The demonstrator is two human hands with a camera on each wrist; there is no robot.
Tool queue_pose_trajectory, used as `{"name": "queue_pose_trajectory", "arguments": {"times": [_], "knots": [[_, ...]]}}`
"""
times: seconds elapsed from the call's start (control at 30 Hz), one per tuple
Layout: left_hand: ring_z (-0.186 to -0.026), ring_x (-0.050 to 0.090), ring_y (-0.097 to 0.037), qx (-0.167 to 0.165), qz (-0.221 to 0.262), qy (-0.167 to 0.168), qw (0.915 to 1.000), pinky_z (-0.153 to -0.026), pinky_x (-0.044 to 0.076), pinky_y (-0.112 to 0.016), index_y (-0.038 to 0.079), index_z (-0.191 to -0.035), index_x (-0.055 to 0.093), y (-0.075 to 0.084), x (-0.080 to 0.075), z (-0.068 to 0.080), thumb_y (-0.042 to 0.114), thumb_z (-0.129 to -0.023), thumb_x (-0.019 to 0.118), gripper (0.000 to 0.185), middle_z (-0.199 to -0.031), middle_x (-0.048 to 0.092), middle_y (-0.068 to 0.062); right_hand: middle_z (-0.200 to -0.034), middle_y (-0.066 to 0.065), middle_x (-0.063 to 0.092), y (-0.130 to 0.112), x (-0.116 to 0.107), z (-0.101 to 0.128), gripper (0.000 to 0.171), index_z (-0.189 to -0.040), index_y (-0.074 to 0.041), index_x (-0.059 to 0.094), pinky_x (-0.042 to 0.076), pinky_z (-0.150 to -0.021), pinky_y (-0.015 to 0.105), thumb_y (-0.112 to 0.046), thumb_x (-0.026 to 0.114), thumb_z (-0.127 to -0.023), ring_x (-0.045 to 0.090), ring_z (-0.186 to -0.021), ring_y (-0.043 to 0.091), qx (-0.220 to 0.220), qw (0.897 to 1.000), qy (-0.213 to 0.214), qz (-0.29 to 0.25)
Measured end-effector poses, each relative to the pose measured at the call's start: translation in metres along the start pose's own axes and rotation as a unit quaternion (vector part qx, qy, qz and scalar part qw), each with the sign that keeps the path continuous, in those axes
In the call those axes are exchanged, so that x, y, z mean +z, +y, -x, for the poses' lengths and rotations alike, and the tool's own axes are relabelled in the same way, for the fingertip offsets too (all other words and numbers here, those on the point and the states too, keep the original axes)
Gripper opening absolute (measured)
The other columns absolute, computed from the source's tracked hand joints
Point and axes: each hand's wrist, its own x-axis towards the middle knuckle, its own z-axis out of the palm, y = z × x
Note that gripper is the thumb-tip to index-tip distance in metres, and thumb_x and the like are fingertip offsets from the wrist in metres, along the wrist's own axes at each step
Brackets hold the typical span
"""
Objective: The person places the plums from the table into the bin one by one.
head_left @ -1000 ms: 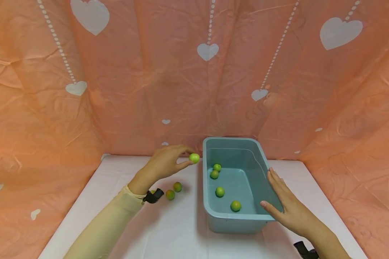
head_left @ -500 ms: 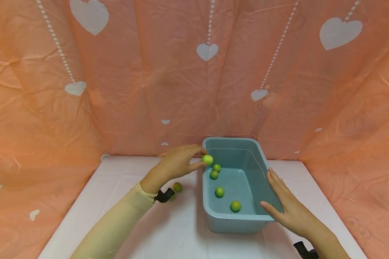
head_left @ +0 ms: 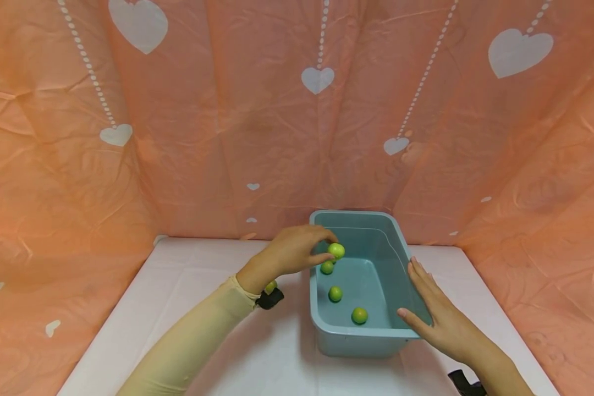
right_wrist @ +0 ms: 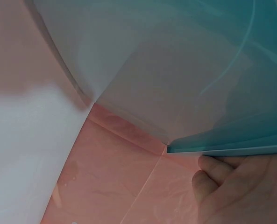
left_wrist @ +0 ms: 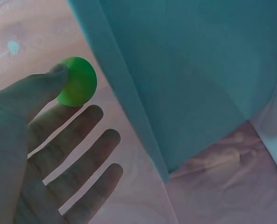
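Note:
My left hand (head_left: pixel 299 248) pinches a small round green fruit (head_left: pixel 336 251) between thumb and fingers, over the left side of a blue-grey plastic tub (head_left: pixel 361 332). In the left wrist view the thumb presses that green fruit (left_wrist: pixel 80 83), while the other fingers extend apart from it. Several similar fruits (head_left: pixel 335 293) lie on the tub's floor; one is mostly hidden behind the held fruit. My right hand (head_left: pixel 438 313) rests on the tub's right rim near the front corner, its fingers fairly straight and the thumb spread over the rim.
Another green fruit (head_left: pixel 271 286) on the white table (head_left: pixel 218 264) is partly covered by my left wrist. A black strap (head_left: pixel 269 298) sits on that wrist. Orange sheeting with white hearts (head_left: pixel 318 80) hangs behind and at both sides.
My left hand has carried the fruit rightward, from outside the tub's left rim to over its inside. Its forearm now hides more of the fruits on the table. The right hand stays put.

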Motion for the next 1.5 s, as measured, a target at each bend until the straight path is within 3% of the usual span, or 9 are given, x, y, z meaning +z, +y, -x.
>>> {"name": "queue_pose_trajectory", "arguments": {"times": [0.13,0.37,0.53,0.73,0.97,1.2,1.33,1.43,1.5], "knots": [[-0.121,0.069,-0.016,0.008,-0.002,-0.013,0.9999,-0.094,0.059,-0.039,0.021,-0.133,0.073,0.004,0.004,-0.007,0.040,-0.103,0.075,0.036,-0.130,0.073,0.003,-0.180,0.014,0.007,0.001,0.001,0.001,0.095,-0.174,-0.013,0.013,0.013,-0.127,0.068,-0.036,0.073,-0.103,0.004,-0.165,0.040,0.002,1.000,0.000,-0.001],[-0.112,0.069,-0.012,0.025,-0.017,-0.034,0.9990,-0.085,0.058,-0.034,0.023,-0.132,0.073,0.012,0.017,-0.017,0.043,-0.102,0.075,0.036,-0.125,0.073,0.007,-0.180,0.014,0.007,0.002,0.001,-0.001,0.096,-0.173,-0.012,0.013,0.016,-0.121,0.078,-0.035,0.073,-0.102,0.004,-0.165,0.043,0.001,1.000,-0.001,-0.005],[-0.106,0.068,-0.011,0.030,-0.019,-0.052,0.9980,-0.083,0.057,-0.031,0.024,-0.129,0.074,0.016,0.028,-0.023,0.043,-0.102,0.075,0.034,-0.119,0.073,0.008,-0.180,0.013,0.007,0.002,0.002,0.000,0.095,-0.173,-0.012,0.013,0.013,-0.126,0.071,-0.037,0.072,-0.103,0.003,-0.165,0.039,0.003,1.000,0.000,-0.003],[-0.115,0.068,-0.010,0.040,-0.019,-0.071,0.9965,-0.091,0.057,-0.033,0.024,-0.131,0.074,0.020,0.038,-0.031,0.043,-0.103,0.074,0.034,-0.125,0.072,0.009,-0.180,0.012,0.006,0.001,0.003,0.000,0.094,-0.173,-0.012,0.013,0.010,-0.131,0.057,-0.036,0.071,-0.104,0.003,-0.165,0.040,0.000,1.000,0.001,0.001],[-0.112,0.068,-0.007,0.046,-0.043,-0.084,0.9944,-0.089,0.057,-0.031,0.028,-0.128,0.075,0.025,0.049,-0.041,0.045,-0.103,0.073,0.031,-0.123,0.073,0.011,-0.180,0.012,0.008,0.000,0.001,0.000,0.095,-0.173,-0.013,0.014,0.015,-0.128,0.066,-0.036,0.073,-0.103,0.005,-0.165,0.042,0.000,1.000,-0.001,0.004],[-0.108,0.068,-0.005,0.055,-0.062,-0.095,0.9920,-0.085,0.057,-0.029,0.027,-0.127,0.075,0.029,0.058,-0.049,0.045,-0.103,0.074,0.031,-0.122,0.074,0.010,-0.180,0.014,0.007,0.002,0.001,0.000,0.093,-0.173,-0.011,0.013,0.000,-0.125,0.023,-0.035,0.071,-0.105,0.003,-0.165,0.038,-0.015,1.000,0.005,0.005],[-0.109,0.069,-0.004,0.054,-0.072,-0.102,0.9907,-0.085,0.057,-0.028,0.027,-0.128,0.074,0.031,0.064,-0.053,0.046,-0.103,0.073,0.032,-0.122,0.073,0.012,-0.180,0.013,0.007,0.003,0.002,0.000,0.093,-0.173,-0.012,0.013,0.007,-0.132,0.046,-0.035,0.071,-0.105,0.003,-0.165,0.038,-0.012,1.000,0.002,0.003],[-0.109,0.069,-0.004,0.055,-0.075,-0.104,0.9902,-0.084,0.057,-0.027,0.027,-0.128,0.074,0.034,0.066,-0.056,0.047,-0.103,0.073,0.032,-0.121,0.073,0.013,-0.180,0.013,0.007,0.002,0.002,0.001,0.093,-0.173,-0.012,0.013,0.012,-0.128,0.067,-0.036,0.071,-0.105,0.003,-0.165,0.042,-0.007,1.000,0.001,-0.002],[-0.108,0.068,-0.003,0.054,-0.078,-0.107,0.9898,-0.084,0.057,-0.027,0.027,-0.127,0.074,0.035,0.067,-0.058,0.047,-0.103,0.073,0.032,-0.121,0.073,0.013,-0.180,0.012,0.006,0.002,0.003,0.001,0.093,-0.173,-0.012,0.013,0.012,-0.127,0.069,-0.035,0.072,-0.104,0.003,-0.164,0.044,-0.006,1.000,0.001,-0.004]]}}
